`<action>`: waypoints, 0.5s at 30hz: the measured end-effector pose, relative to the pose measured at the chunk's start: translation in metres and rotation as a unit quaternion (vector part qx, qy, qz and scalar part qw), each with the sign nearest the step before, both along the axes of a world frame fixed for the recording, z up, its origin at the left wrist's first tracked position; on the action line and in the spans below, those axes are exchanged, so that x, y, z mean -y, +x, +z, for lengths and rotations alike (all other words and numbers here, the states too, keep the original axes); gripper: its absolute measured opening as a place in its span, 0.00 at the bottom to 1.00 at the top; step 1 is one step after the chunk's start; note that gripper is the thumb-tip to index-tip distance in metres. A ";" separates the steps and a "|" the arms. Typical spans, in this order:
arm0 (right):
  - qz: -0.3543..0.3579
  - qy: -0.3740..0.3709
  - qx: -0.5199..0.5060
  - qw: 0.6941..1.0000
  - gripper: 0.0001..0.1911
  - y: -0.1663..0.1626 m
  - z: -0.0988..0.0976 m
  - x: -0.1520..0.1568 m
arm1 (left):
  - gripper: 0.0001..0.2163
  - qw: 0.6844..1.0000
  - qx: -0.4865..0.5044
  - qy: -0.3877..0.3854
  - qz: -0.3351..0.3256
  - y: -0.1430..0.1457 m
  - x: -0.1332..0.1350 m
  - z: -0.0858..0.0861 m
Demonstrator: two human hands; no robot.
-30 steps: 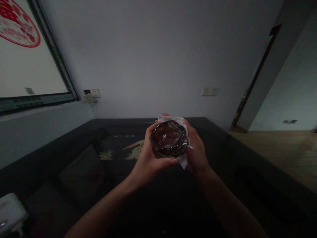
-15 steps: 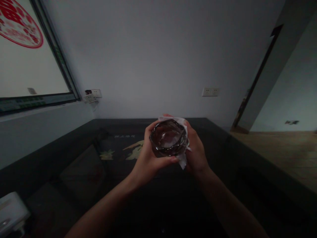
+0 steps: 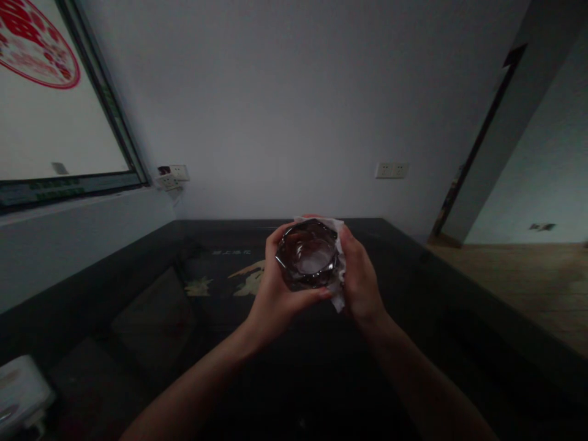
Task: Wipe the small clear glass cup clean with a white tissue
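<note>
A dark, faceted glass ashtray point(image 3: 307, 278) is held up above the black table, its open top facing me. My left hand point(image 3: 278, 294) is closed around its left side, with the thumb along the near edge. A crumpled white tissue point(image 3: 339, 295) lies between the ashtray's right side and my right hand point(image 3: 362, 278). The fingers of my right hand are wrapped around the tissue and press it to the glass; some fingertips are hidden behind it.
The black glossy table point(image 3: 321, 380) bears a pale flower print point(image 3: 250, 283). A white object point(image 3: 22, 392), partly cut off, is at the lower left. Behind the table stands a wall with sockets point(image 3: 391, 170); a window point(image 3: 59, 122) is at left.
The ashtray has turned slightly in my left hand and sits a little further left. My right hand and the tissue have shifted slightly along its right side.
</note>
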State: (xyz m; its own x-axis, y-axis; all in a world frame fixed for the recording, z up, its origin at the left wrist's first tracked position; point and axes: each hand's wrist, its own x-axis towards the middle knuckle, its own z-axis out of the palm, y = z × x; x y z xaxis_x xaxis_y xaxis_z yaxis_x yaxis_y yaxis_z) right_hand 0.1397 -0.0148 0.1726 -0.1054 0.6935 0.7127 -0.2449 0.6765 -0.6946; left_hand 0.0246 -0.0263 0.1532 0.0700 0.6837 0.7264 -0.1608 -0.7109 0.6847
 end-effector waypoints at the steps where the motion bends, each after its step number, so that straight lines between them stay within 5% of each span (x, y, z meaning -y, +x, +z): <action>1: 0.014 -0.012 -0.009 1.000 0.19 0.000 0.000 -0.002 | 0.40 1.000 0.000 0.004 -0.001 0.000 0.000 -0.001; 9: -0.116 0.104 0.000 0.988 0.21 -0.013 -0.011 0.016 | 0.35 0.999 -0.007 0.022 0.028 -0.006 0.000 0.002; 15: -0.004 0.000 -0.024 1.000 0.20 -0.007 -0.002 0.007 | 0.39 0.999 0.005 0.025 0.023 0.001 0.004 0.001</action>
